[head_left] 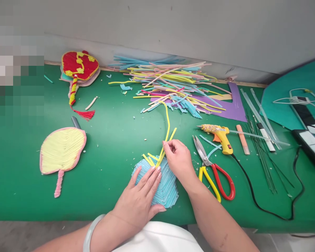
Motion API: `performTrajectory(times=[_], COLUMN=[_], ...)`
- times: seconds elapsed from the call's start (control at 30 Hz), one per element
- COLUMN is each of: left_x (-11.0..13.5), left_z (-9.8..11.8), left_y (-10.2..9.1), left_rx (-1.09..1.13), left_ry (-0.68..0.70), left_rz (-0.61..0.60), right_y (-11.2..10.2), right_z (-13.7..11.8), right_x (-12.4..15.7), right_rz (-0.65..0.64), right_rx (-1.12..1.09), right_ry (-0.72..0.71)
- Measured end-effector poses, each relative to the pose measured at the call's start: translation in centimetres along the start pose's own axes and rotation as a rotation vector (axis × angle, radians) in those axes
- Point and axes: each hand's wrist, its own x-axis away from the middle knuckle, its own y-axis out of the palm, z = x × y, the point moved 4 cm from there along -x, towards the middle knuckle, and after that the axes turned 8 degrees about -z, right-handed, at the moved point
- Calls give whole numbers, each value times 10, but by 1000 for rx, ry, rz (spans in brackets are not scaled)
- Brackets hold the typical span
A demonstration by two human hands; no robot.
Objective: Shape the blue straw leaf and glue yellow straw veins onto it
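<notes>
A blue fan-shaped piece (pixel 166 189) made of pipe cleaners laid side by side rests on the table near its front edge. My left hand (pixel 139 192) lies flat across it, fingers stretched out, with fingertips at the lower ends of several short yellow pipe cleaners (pixel 148 160). Between thumb and forefinger, my right hand (pixel 177 155) pinches a long yellow pipe cleaner (pixel 168 120), which bends upward from the blue piece. A second yellow strip (pixel 174 134) sticks out beside it. To the right of my right hand lie scissors (pixel 207 160) with one yellow and one red handle, blades apart.
A yellow glue gun (pixel 220 134) with a trailing black cord lies at the right, near green wires (pixel 262 161). Loose pipe cleaners (pixel 173 82) are heaped at the back. Left are a yellow leaf-shaped fan (pixel 63 149) and a red fan (pixel 73 64) with a tassel.
</notes>
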Motion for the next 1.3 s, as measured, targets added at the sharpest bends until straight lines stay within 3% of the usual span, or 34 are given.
performTrajectory(times=[0.33,0.67,1.03,1.3], left_x=[0,6,8,8], left_z=[0,2,1,2], left_y=[6,0,0,5], left_rx=[40,64,94,104], left_ry=[-11,-49,-52,-82], left_rz=[-14,66,116,57], right_y=[-1,-3,-4,-4], right_z=[1,2,1,2], right_x=[-1,-2,-2,-2], right_rz=[31,35,36,31], right_rx=[-61,-221,-247,-251], right_ry=[23,104,121,120])
